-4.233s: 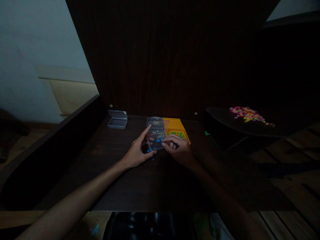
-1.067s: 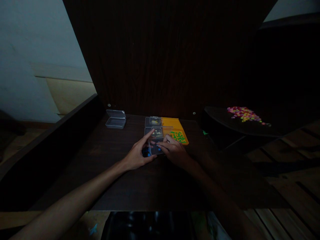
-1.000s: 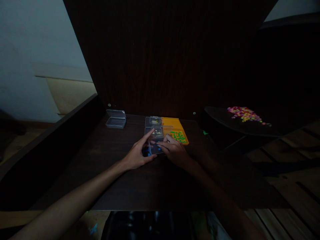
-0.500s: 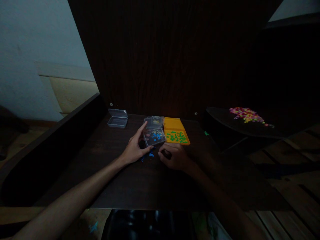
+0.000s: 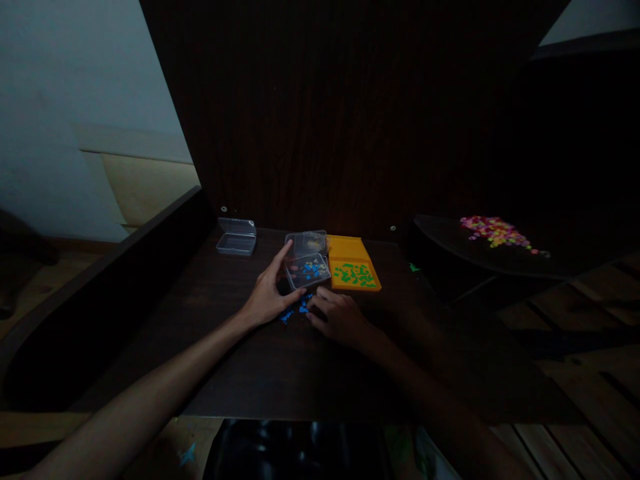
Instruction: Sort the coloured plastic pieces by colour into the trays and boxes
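Observation:
My left hand (image 5: pixel 267 293) is shut around the left side of an open clear plastic box (image 5: pixel 295 285), thumb at its near edge and fingers along its far side. The box is tilted and holds small blue and pale bits. Just in front of it, a loose scatter of small blue pieces (image 5: pixel 287 316) lies on the dark tabletop. My right hand (image 5: pixel 337 317) is low over the right side of these pieces, fingers bent and fingertips close together at them. Whatever is between those fingertips is hidden. Right of the clear box, an open yellow case (image 5: pixel 349 248) contains small green pieces (image 5: pixel 353 274).
Another open clear box (image 5: pixel 236 244) stands at the back left. A pile of pink, red and yellow bits (image 5: pixel 495 231) rests on a dark shelf at right. One green scrap (image 5: pixel 414 267) lies near that shelf. A dark side board (image 5: pixel 110 293) bounds the left.
My right hand has moved left and reached the blue pieces, its fingers curling less. My left hand keeps its hold on the clear box, which has barely shifted.

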Motion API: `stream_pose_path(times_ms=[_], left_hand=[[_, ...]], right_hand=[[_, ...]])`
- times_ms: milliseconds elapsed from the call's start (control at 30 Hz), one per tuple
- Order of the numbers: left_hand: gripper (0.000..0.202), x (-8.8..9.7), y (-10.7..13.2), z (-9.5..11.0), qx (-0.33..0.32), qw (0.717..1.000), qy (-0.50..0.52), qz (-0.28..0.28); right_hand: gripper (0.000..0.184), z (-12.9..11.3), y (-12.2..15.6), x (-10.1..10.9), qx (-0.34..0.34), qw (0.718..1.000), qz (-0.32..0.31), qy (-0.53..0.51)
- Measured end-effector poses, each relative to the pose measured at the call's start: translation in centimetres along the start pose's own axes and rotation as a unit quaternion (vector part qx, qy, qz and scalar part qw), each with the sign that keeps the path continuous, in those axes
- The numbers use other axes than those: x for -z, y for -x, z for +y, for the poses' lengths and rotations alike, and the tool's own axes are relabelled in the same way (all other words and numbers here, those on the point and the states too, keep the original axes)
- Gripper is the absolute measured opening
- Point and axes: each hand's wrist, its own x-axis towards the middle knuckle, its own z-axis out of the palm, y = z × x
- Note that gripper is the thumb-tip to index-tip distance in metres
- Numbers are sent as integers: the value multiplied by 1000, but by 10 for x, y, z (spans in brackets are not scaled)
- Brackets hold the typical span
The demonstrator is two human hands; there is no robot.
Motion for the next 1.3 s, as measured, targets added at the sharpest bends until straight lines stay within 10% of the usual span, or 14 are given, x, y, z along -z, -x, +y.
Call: stream_pose_path(times_ms=[1300], left_hand=[[95,2,3,-5,7,1000,-6,-15]], right_hand=[[2,1,-1,-9,74,991,54,-97]])
